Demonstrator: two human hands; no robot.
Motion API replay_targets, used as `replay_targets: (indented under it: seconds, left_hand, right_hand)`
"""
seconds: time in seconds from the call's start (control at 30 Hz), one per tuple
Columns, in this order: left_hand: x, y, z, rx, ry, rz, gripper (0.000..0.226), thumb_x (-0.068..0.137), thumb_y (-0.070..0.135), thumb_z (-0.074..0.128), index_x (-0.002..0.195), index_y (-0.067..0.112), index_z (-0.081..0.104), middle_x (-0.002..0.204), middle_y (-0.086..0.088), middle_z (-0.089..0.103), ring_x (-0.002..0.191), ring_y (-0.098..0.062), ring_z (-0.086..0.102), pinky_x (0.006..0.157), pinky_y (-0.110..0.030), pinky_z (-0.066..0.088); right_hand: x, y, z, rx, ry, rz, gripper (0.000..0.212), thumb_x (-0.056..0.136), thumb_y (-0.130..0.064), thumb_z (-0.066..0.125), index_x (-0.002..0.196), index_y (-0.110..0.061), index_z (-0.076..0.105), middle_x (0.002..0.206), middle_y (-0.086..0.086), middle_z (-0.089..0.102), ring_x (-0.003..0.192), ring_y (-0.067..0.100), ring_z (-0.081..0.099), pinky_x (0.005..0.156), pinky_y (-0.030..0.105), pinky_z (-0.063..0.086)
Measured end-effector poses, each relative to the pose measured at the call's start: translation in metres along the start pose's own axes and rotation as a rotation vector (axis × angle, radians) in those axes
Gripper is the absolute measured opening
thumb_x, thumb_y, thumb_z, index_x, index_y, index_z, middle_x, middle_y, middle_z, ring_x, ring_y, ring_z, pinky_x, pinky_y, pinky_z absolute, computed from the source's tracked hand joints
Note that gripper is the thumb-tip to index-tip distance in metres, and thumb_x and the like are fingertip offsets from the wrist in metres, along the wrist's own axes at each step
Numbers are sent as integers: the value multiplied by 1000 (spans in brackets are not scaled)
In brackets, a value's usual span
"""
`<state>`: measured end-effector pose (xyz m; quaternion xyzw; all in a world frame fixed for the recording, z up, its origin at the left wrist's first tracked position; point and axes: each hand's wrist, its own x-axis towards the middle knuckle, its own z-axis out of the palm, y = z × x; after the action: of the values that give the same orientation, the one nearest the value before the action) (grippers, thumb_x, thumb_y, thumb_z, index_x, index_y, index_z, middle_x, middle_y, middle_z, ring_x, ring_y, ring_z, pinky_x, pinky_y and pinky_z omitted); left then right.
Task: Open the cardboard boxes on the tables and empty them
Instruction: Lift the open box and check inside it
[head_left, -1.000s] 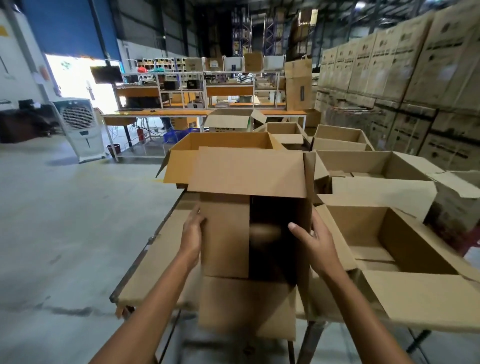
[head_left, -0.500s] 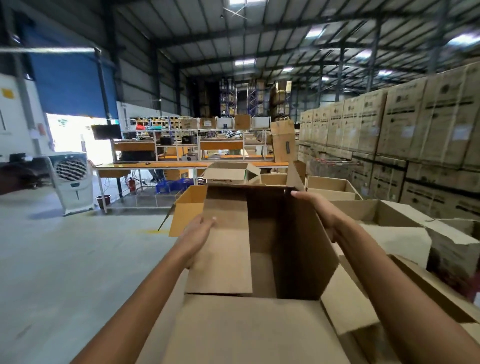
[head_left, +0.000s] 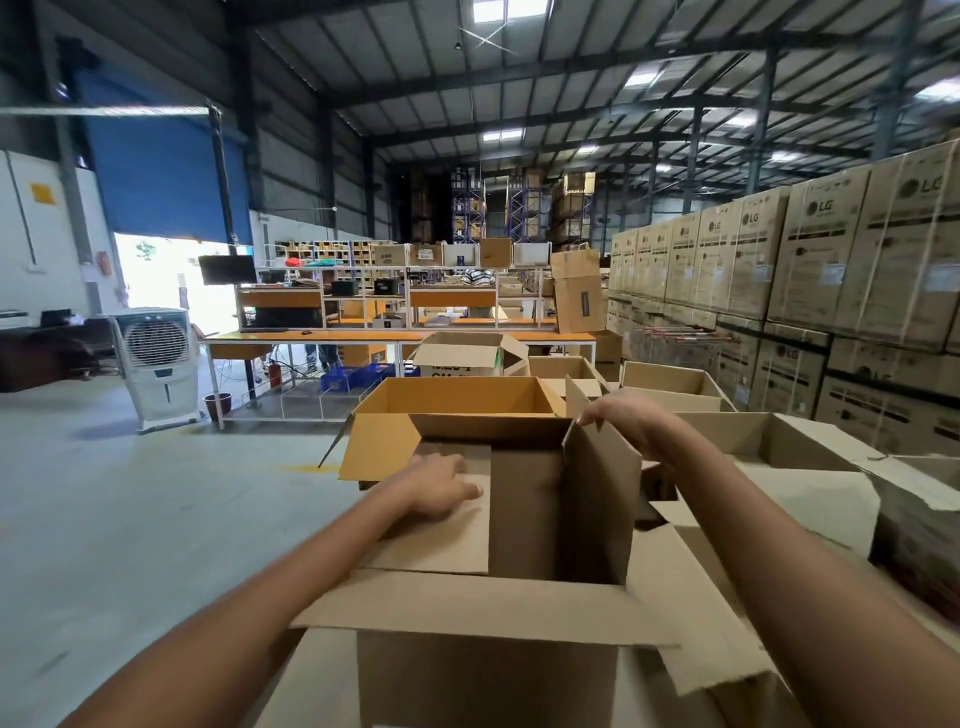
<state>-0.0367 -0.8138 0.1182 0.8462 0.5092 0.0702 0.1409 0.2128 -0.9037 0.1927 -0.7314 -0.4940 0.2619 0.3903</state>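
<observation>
Both hands (head_left: 441, 488) (head_left: 623, 421) on box (head_left: 524, 525) flaps

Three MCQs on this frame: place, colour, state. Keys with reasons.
1. Where does the white air cooler stand? A on the table; B on the floor at far left; C atop the stacked cartons.
2. What colour is the roller door? A red; B green; C blue.
3. What is the right hand doing? A pinching the upright side flap of the nearest box; B hanging idle; C lying flat on the table.
Key: 1 B, it stands on the floor beside the doorway; 2 C, blue above the bright opening; 3 A, it closes on the flap's top edge.
</observation>
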Motion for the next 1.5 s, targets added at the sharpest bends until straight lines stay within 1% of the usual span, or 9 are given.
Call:
replay_targets:
  seconds: [0.13,0.5,0.67,0.8,0.87,1.0,1.23,1.4,1.5]
  left_hand:
    - [13,18,-5,248,-125,55,72,96,58,49,157,28,25,160,-11,28,148,-36,20,117,-52,28]
    - [92,23,-32,423,72,41,68,97,49,52,155,24,28,160,-13,23,146,-36,22,115,-56,32]
    - [123,15,-15,351,89,10,69,101,55,39,159,26,16,166,-9,13,150,-37,15,120,-55,24]
    - [148,13,6,203,6,-31,77,95,69,37,154,20,31,158,-11,36,142,-31,37,116,-47,31]
    - [160,15,15,155,-79,-50,83,90,72,45,151,18,36,152,-10,43,135,-29,45,112,-45,36]
    - [173,20,18,197,-146,-72,71,91,50,58,151,20,34,148,-13,43,130,-28,46,110,-45,39]
    - [160,40,-24,134,-129,22,48,96,12,50,144,20,50,153,-5,43,141,-24,38,116,-41,30]
    - [126,34,-105,521,-13,-23,22,93,8,60,110,17,69,117,-3,67,105,-17,62,96,-34,52]
    - [93,8,-126,743,-201,-231,5,88,12,69,92,15,67,93,1,64,88,-15,62,90,-36,55]
  right_hand:
    - [7,-12,-13,-313,23,-122,41,88,-9,72,127,-6,62,101,10,66,93,23,68,65,28,57]
    - [33,40,-49,-747,-89,26,37,86,-19,73,122,-14,64,98,6,69,78,19,70,71,33,62]
    - [48,86,-37,-644,-23,36,31,95,-24,57,124,-16,62,108,6,69,96,20,65,81,31,55]
    - [49,117,-20,-530,-3,39,31,100,-31,43,125,-22,57,129,6,64,115,23,58,94,34,47]
    - [51,130,-7,-472,-24,74,40,101,-48,39,127,-23,58,132,6,62,116,23,57,98,39,47]
    - [51,135,18,-378,-87,187,104,75,-94,18,134,-19,59,139,12,59,120,32,57,102,51,45]
    - [46,100,40,-276,-76,76,41,105,-39,38,124,-10,59,128,13,63,111,28,61,100,45,50]
    - [45,87,49,-450,-27,52,26,104,-25,43,80,-17,53,88,3,63,84,18,65,82,35,58]
    - [45,86,51,-478,3,44,24,103,-23,45,81,-19,53,85,1,62,79,16,64,79,34,57]
